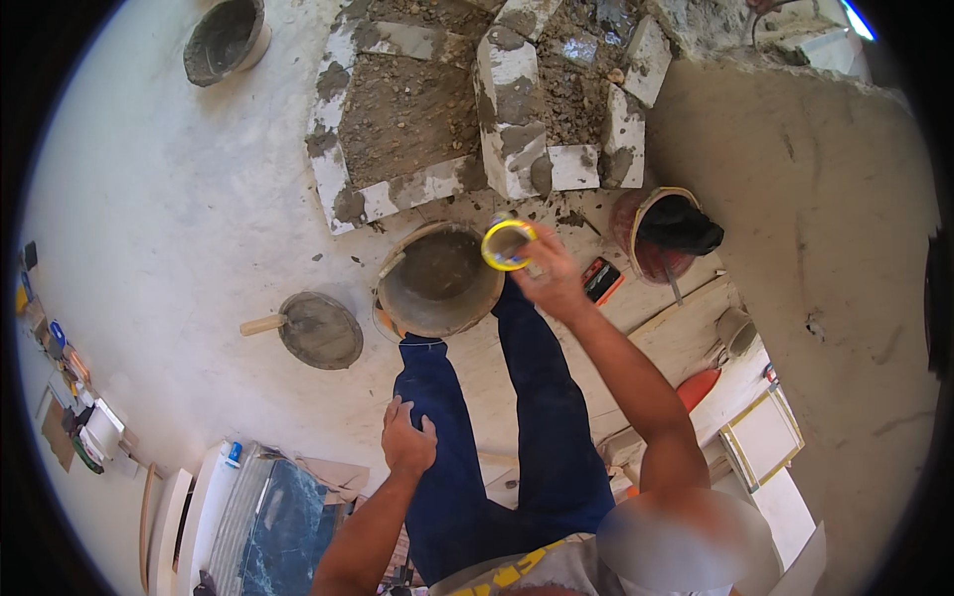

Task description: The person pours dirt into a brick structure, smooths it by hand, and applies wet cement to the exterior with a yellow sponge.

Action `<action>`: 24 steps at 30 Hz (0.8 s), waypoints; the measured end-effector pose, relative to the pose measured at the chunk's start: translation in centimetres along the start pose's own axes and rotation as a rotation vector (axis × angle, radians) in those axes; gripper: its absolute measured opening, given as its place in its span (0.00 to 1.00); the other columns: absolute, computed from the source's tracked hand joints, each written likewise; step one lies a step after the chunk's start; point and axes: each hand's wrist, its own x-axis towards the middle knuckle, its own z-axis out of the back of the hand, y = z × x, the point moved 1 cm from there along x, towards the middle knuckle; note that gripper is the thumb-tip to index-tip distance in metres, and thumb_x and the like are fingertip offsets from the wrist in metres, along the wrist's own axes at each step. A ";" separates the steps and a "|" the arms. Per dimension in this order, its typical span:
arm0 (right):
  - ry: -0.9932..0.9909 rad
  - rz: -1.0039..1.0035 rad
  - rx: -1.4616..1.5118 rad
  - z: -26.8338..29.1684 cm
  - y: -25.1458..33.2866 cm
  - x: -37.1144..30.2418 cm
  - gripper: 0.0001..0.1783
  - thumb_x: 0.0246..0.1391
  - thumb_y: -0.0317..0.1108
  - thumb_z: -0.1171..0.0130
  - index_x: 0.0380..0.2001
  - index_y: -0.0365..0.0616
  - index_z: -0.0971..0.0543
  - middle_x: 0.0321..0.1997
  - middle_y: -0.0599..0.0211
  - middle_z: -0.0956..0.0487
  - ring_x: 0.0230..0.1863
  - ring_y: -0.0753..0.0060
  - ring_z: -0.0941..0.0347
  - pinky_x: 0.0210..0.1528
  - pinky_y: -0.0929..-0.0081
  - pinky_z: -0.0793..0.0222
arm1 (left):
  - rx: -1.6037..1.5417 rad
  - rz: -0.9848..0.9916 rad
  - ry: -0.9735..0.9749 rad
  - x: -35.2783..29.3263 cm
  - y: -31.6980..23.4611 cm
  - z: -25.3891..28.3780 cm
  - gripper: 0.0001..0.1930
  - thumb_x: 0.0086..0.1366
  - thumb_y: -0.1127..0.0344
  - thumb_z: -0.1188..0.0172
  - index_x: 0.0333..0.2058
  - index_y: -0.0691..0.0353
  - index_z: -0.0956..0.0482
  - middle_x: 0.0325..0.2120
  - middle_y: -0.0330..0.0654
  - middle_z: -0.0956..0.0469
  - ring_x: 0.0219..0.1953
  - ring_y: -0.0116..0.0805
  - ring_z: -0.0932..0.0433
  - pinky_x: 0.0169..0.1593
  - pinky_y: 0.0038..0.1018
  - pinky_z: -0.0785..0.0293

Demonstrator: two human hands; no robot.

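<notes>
My right hand (547,273) grips a small round tub with a yellow rim (509,245), its greyish mouth facing up. It is at the right rim of a large grey mortar basin (452,308), close to my feet. My left hand (408,439) rests on my left leg, fingers loosely spread, with nothing in it. Left of the basin lies a shallow round pan (328,343) smeared with grey mortar, and a wooden handle (262,325) sticks out from it. An orange-and-black device (601,281) lies just right of my right hand.
Ahead, white blocks (512,129) joined with mortar frame beds of brown rubble (407,109). A reddish bucket (661,253) with a black thing in it stands at the right, near a concrete wall (815,219). Another bucket (227,42) stands far left. Assorted items (75,368) line the left side.
</notes>
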 end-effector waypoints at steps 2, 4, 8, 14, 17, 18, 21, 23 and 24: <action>-0.032 0.010 -0.176 4.9 0.0 1.6 0.18 0.46 0.21 0.25 0.41 0.39 0.19 0.65 0.47 0.22 0.64 0.42 0.22 0.63 0.53 0.23 | -0.001 0.011 0.005 -0.1 -0.1 0.1 0.22 0.67 0.63 0.35 0.57 0.66 0.20 0.68 0.54 0.28 0.70 0.53 0.30 0.72 0.42 0.31; -0.054 0.033 -0.354 9.5 -1.1 3.6 0.16 0.48 0.21 0.27 0.41 0.38 0.20 0.66 0.45 0.22 0.64 0.40 0.23 0.64 0.52 0.24 | -0.011 0.032 0.025 0.0 -0.4 0.2 0.23 0.67 0.61 0.36 0.58 0.66 0.20 0.69 0.53 0.29 0.71 0.52 0.31 0.73 0.43 0.32; -0.032 0.076 -0.658 16.3 -3.8 7.9 0.14 0.52 0.20 0.34 0.43 0.38 0.23 0.65 0.48 0.23 0.64 0.40 0.25 0.64 0.53 0.25 | -0.013 0.041 0.024 0.0 -0.6 0.1 0.23 0.67 0.61 0.36 0.58 0.65 0.20 0.69 0.52 0.29 0.71 0.52 0.31 0.72 0.43 0.32; 0.171 0.153 -0.957 20.1 -6.3 12.6 0.14 0.56 0.22 0.41 0.47 0.40 0.23 0.63 0.57 0.24 0.64 0.49 0.26 0.61 0.54 0.25 | -0.017 0.050 0.029 -0.1 -1.0 -0.2 0.23 0.67 0.61 0.36 0.58 0.65 0.20 0.70 0.52 0.29 0.72 0.52 0.32 0.73 0.43 0.33; 0.323 0.150 -1.018 19.7 -5.3 13.9 0.14 0.58 0.25 0.43 0.48 0.43 0.22 0.62 0.60 0.25 0.64 0.53 0.27 0.62 0.56 0.26 | -0.006 0.056 0.032 -0.2 -1.1 -0.3 0.23 0.67 0.61 0.35 0.58 0.65 0.20 0.70 0.52 0.30 0.72 0.52 0.31 0.73 0.43 0.33; 0.330 0.170 -1.032 19.4 -5.3 14.1 0.14 0.58 0.25 0.43 0.48 0.43 0.22 0.62 0.61 0.25 0.64 0.54 0.28 0.62 0.56 0.27 | -0.010 0.057 0.034 -0.2 -1.1 -0.4 0.23 0.67 0.61 0.35 0.58 0.65 0.20 0.70 0.52 0.30 0.72 0.52 0.31 0.73 0.43 0.33; 0.363 0.204 -1.055 18.1 -5.2 14.5 0.13 0.58 0.26 0.43 0.48 0.44 0.21 0.60 0.63 0.25 0.64 0.56 0.28 0.62 0.56 0.27 | -0.021 0.060 0.030 -0.3 -1.5 -0.4 0.22 0.67 0.63 0.35 0.57 0.67 0.20 0.69 0.55 0.29 0.71 0.53 0.31 0.73 0.42 0.32; 0.398 0.192 -1.047 17.2 -4.6 14.8 0.14 0.59 0.26 0.43 0.49 0.45 0.21 0.59 0.64 0.25 0.63 0.57 0.27 0.62 0.56 0.28 | -0.025 0.056 0.023 -0.4 -1.5 -0.5 0.22 0.67 0.63 0.35 0.57 0.67 0.20 0.69 0.56 0.29 0.71 0.54 0.31 0.73 0.42 0.32; 0.414 0.183 -1.044 16.8 -4.3 15.1 0.15 0.59 0.25 0.43 0.49 0.45 0.21 0.59 0.64 0.25 0.63 0.57 0.27 0.63 0.56 0.28 | -0.025 0.052 0.019 -0.4 -1.2 -0.6 0.22 0.67 0.63 0.35 0.57 0.67 0.20 0.69 0.56 0.29 0.71 0.54 0.31 0.73 0.42 0.32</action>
